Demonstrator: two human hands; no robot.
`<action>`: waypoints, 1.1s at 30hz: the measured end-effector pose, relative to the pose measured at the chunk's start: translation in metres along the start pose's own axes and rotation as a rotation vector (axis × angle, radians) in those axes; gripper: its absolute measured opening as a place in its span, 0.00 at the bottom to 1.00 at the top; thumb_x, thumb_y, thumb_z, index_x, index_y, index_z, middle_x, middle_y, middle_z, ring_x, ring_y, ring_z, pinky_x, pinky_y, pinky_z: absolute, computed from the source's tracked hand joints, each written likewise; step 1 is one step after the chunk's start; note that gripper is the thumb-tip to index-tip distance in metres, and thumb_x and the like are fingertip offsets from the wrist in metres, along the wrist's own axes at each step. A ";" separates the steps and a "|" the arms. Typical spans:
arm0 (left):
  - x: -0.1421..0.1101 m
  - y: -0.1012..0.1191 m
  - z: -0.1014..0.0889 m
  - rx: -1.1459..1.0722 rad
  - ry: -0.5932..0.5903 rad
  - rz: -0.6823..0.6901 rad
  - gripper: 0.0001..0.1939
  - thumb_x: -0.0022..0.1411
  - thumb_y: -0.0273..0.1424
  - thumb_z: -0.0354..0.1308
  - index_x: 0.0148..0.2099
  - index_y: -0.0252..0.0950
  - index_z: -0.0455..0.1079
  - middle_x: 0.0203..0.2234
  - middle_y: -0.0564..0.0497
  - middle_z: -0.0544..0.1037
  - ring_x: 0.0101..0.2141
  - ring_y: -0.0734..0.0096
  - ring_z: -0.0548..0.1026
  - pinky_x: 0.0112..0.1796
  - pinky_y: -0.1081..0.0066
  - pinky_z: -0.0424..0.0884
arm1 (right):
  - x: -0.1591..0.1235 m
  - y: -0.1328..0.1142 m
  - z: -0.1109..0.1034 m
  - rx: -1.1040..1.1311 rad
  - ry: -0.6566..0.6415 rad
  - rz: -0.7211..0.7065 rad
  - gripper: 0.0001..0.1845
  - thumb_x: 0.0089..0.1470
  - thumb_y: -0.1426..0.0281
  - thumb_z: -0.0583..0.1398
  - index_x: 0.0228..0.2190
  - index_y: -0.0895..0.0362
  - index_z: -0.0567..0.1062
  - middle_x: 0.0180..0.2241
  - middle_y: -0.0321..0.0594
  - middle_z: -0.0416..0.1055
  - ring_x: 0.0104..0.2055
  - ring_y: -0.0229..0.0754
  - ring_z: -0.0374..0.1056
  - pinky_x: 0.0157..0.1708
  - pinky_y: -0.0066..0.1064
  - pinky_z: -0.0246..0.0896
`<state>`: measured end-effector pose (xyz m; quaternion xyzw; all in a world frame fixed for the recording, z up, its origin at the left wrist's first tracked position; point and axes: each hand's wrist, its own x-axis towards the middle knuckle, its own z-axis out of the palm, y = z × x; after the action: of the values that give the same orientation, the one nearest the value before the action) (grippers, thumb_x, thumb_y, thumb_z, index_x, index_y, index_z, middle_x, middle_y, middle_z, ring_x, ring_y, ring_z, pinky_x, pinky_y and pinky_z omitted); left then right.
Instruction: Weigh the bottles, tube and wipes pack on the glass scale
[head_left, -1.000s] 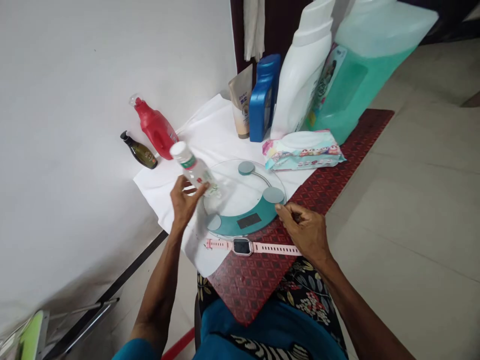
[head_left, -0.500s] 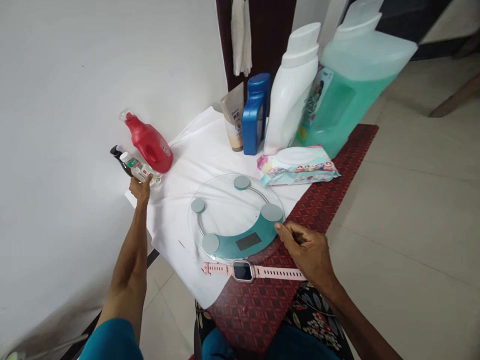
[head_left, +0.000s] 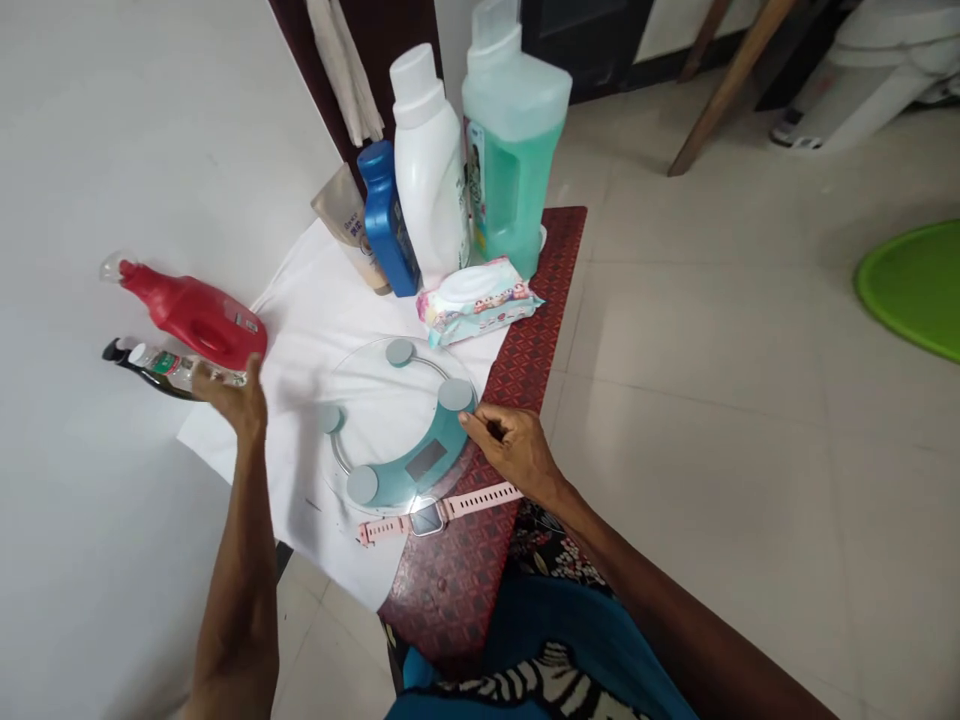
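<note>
My left hand (head_left: pixel 238 398) is open beside a small clear bottle (head_left: pixel 174 368) with a white cap and a green label band. The fingers hide part of that bottle, which stands between a dark pump bottle (head_left: pixel 161 384) and a red bottle (head_left: pixel 201 312). My right hand (head_left: pixel 514 440) rests at the table's right edge with its fingers curled in. Its thumb tip touches or overlaps the rim of a round glass scale (head_left: pixel 405 470), and nothing shows in the fist. Just in front of the scale lies a pink-strapped watch (head_left: pixel 427 517).
A beige tube (head_left: pixel 351 225), a blue bottle (head_left: pixel 390 225), a white bottle (head_left: pixel 431 190) and a large jug of green liquid (head_left: pixel 517 160) stand at the back. Before them lies a wipes pack (head_left: pixel 480 303). White cloth (head_left: pixel 281 300) covers part of the red-patterned table (head_left: pixel 450 590).
My left hand has carried the clear bottle left from above the scale, set it by the red bottle and let go. The view has swung right. My right hand stays at the scale's rim.
</note>
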<state>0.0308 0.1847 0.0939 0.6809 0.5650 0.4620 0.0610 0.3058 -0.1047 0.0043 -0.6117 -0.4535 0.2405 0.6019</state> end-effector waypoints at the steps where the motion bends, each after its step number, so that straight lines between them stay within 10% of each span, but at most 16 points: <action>1: -0.012 0.018 0.008 -0.020 -0.053 0.055 0.38 0.65 0.42 0.71 0.67 0.34 0.56 0.65 0.32 0.63 0.64 0.44 0.69 0.65 0.38 0.68 | 0.000 0.000 0.000 -0.001 0.001 0.000 0.30 0.68 0.53 0.58 0.20 0.51 0.53 0.19 0.30 0.51 0.23 0.34 0.48 0.26 0.33 0.45; 8: -0.081 0.162 0.101 -0.061 -0.541 0.732 0.50 0.56 0.50 0.80 0.72 0.39 0.62 0.66 0.34 0.69 0.67 0.39 0.68 0.65 0.45 0.67 | 0.001 0.002 0.001 0.027 0.006 -0.021 0.30 0.68 0.53 0.58 0.19 0.51 0.55 0.18 0.29 0.53 0.22 0.33 0.49 0.27 0.33 0.47; 17: -0.086 0.205 0.164 0.215 -0.711 0.646 0.42 0.46 0.37 0.86 0.58 0.34 0.69 0.55 0.35 0.75 0.60 0.36 0.73 0.60 0.45 0.69 | 0.005 0.004 0.003 0.067 0.029 -0.041 0.29 0.66 0.52 0.57 0.19 0.51 0.55 0.18 0.29 0.52 0.23 0.33 0.49 0.27 0.32 0.46; 25: -0.079 0.190 0.132 -0.097 -0.491 0.528 0.28 0.52 0.39 0.81 0.47 0.39 0.70 0.45 0.43 0.74 0.51 0.47 0.75 0.54 0.51 0.73 | 0.005 0.004 0.004 0.079 0.020 -0.061 0.28 0.65 0.53 0.56 0.19 0.51 0.56 0.18 0.29 0.51 0.22 0.34 0.49 0.27 0.33 0.47; 33: -0.069 0.141 -0.009 -0.079 -0.287 0.501 0.27 0.57 0.50 0.77 0.48 0.39 0.73 0.43 0.46 0.74 0.44 0.55 0.74 0.45 0.57 0.75 | 0.004 0.002 0.002 0.066 0.031 -0.023 0.29 0.66 0.52 0.57 0.19 0.51 0.55 0.19 0.29 0.51 0.23 0.33 0.48 0.27 0.33 0.45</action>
<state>0.1293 0.0736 0.1451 0.8546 0.3465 0.3834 0.0508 0.3068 -0.1006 0.0027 -0.5900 -0.4429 0.2387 0.6315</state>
